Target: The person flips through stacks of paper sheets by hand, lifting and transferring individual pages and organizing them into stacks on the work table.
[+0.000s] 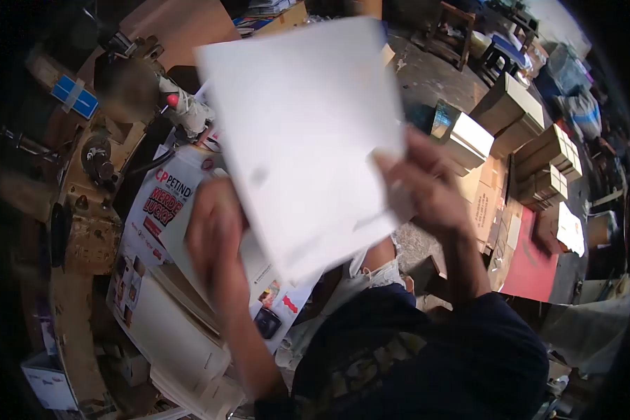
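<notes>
The white rectangular sheet of paper [308, 147], blurred at its edges, is up in the air between the two hands and rises past them, tilted a little. From here I can see the right hand [432, 187] closed on its right edge, the thumb lying on the near face. The left hand [220, 227] is by the lower left edge with its fingers curled in; it is too blurred for me to tell whether it grips the paper.

Under and around the left hand lie white printed sheets with red and black lettering [157, 203], and below it, pale loose sheets [189, 350]. Farther out past that hand stands a worn, brown metal machine [87, 241], with a small red ball knob [172, 100] near the paper. Beyond the right hand, tan block-shaped stacks [514, 115] stand near a flat red sheet [532, 259].
</notes>
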Demonstrator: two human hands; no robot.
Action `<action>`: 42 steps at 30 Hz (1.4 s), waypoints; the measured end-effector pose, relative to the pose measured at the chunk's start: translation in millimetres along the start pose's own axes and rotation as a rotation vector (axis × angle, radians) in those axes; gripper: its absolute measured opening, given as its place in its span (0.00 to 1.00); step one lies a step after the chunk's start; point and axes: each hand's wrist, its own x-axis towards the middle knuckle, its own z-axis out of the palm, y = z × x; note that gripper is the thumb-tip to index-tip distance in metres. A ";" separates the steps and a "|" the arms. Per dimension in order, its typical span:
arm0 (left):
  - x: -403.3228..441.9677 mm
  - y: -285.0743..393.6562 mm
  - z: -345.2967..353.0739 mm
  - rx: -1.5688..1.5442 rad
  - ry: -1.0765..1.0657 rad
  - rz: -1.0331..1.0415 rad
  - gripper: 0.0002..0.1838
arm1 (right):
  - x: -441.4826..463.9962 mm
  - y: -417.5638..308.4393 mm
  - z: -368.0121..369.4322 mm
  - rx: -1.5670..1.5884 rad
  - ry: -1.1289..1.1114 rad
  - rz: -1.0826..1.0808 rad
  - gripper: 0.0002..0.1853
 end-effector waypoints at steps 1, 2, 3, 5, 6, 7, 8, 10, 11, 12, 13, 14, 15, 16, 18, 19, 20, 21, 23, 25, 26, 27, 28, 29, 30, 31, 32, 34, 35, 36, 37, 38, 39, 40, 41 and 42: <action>22.1 -11.8 18.3 -0.012 -0.033 -0.054 0.18 | 8.0 -4.6 -14.7 0.066 0.116 -0.068 0.17; 38.3 -28.2 32.4 0.218 -0.159 0.030 0.17 | 15.9 -9.2 -29.3 0.124 0.229 -0.142 0.16; 52.1 -46.3 45.3 0.448 -0.285 0.117 0.15 | 25.5 -10.0 -47.3 0.181 0.315 -0.190 0.15; 72.5 -76.8 75.4 0.516 -0.471 0.136 0.17 | 37.5 -3.8 -89.0 0.176 0.308 -0.185 0.16; 77.3 -100.0 89.9 0.622 -0.350 0.404 0.20 | 39.9 -5.3 -98.1 0.134 0.343 -0.167 0.16; 76.9 -106.3 104.0 0.722 -0.222 0.668 0.23 | 40.2 -4.6 -103.6 0.130 0.341 -0.168 0.16; 68.5 -113.0 112.9 0.979 -0.087 0.744 0.30 | 40.2 -2.2 -108.6 0.125 0.360 -0.181 0.16; 64.1 -103.5 116.6 0.914 -0.250 0.488 0.30 | 42.9 4.3 -120.6 0.079 0.380 -0.220 0.16; 61.6 -98.5 116.7 0.842 -0.411 0.232 0.30 | 43.0 6.6 -125.8 0.083 0.384 -0.215 0.16; 59.4 -85.0 114.1 0.873 -0.457 0.156 0.29 | 42.4 10.0 -129.7 0.082 0.371 -0.196 0.16; 60.3 -87.3 111.7 0.880 -0.465 0.150 0.29 | 42.2 13.3 -132.2 0.080 0.355 -0.175 0.16; 63.5 -89.6 109.7 0.840 -0.461 0.131 0.27 | 46.0 17.0 -134.1 0.045 0.366 -0.177 0.18; 66.3 -89.4 108.0 0.798 -0.451 0.117 0.24 | 47.5 15.7 -131.4 0.048 0.361 -0.176 0.18; 66.5 -83.6 105.8 0.818 -0.435 0.122 0.16 | 49.2 11.9 -126.3 0.009 0.357 -0.146 0.19; 65.5 -88.1 93.5 0.576 -0.394 0.092 0.13 | 56.0 11.8 -120.6 -0.023 0.342 -0.117 0.21; 63.5 -78.1 88.3 0.332 -0.361 0.064 0.12 | 61.1 15.3 -118.6 -0.067 0.334 -0.089 0.23; 53.5 -64.5 78.9 0.285 -0.276 -0.046 0.06 | 66.1 19.9 -116.3 -0.109 0.326 -0.062 0.24; 46.3 -56.3 67.6 0.300 -0.185 0.074 0.05 | 70.1 26.1 -112.7 -0.132 0.343 -0.038 0.28; 33.3 -36.9 40.8 0.218 -0.064 0.102 0.06 | 82.0 36.1 -101.1 -0.221 0.327 0.146 0.30; 21.7 -17.7 15.3 0.302 -0.093 0.192 0.10 | 87.6 36.6 -77.1 -0.260 0.221 0.160 0.35; 13.1 -13.6 2.5 0.466 -0.125 0.164 0.14 | 93.2 36.1 -63.6 -0.293 0.171 0.177 0.33; 2.9 -10.1 -6.6 0.634 -0.157 0.134 0.18 | 97.9 36.6 -52.3 -0.323 0.119 0.194 0.31; -7.2 -6.0 -10.4 0.635 -0.144 0.130 0.18 | 100.6 34.3 -41.5 -0.327 0.106 0.193 0.31; -17.1 -1.3 -14.4 0.905 -0.241 -0.065 0.23 | 102.9 31.1 -29.6 -0.333 0.059 0.225 0.30; -24.9 2.3 -18.9 1.169 -0.334 -0.277 0.29 | 104.8 30.5 -19.0 -0.338 0.008 0.258 0.29; -30.8 -3.4 -24.6 1.232 -0.417 -0.354 0.32 | 111.8 39.1 -18.6 -0.336 -0.020 0.255 0.29; -35.2 -8.6 -29.3 1.236 -0.401 -0.338 0.29 | 123.7 55.8 -27.9 -0.242 -0.098 0.256 0.29; -39.3 -11.0 -39.5 1.239 -0.367 -0.337 0.25 | 135.5 70.9 -31.6 -0.124 -0.185 0.218 0.26; -39.1 -10.4 -46.2 1.164 -0.362 -0.226 0.20 | 134.6 67.8 -28.3 -0.116 -0.182 0.199 0.25; -40.0 -9.7 -53.6 1.089 -0.356 -0.112 0.15 | 134.0 52.5 -20.1 -0.046 -0.157 0.342 0.26; -42.4 -9.6 -62.6 1.092 -0.336 -0.120 0.15 | 134.3 43.5 -12.3 0.023 -0.131 0.486 0.27; -45.8 -10.1 -72.1 0.874 -0.229 -0.203 0.12 | 133.1 44.7 -8.5 0.019 -0.152 0.486 0.27; -49.9 -10.9 -79.7 0.655 -0.122 -0.277 0.09 | 130.4 46.4 -8.1 -0.148 -0.101 0.419 0.27; -55.7 -12.1 -84.1 0.576 0.037 -0.171 0.09 | 126.1 47.8 -4.5 -0.310 -0.050 0.346 0.27; -58.1 -10.6 -87.4 0.582 0.055 -0.175 0.09 | 118.0 47.2 2.1 -0.309 -0.069 0.346 0.27; -60.0 -8.5 -90.6 0.490 0.172 -0.188 0.09 | 107.7 43.4 9.3 -0.375 -0.010 0.225 0.27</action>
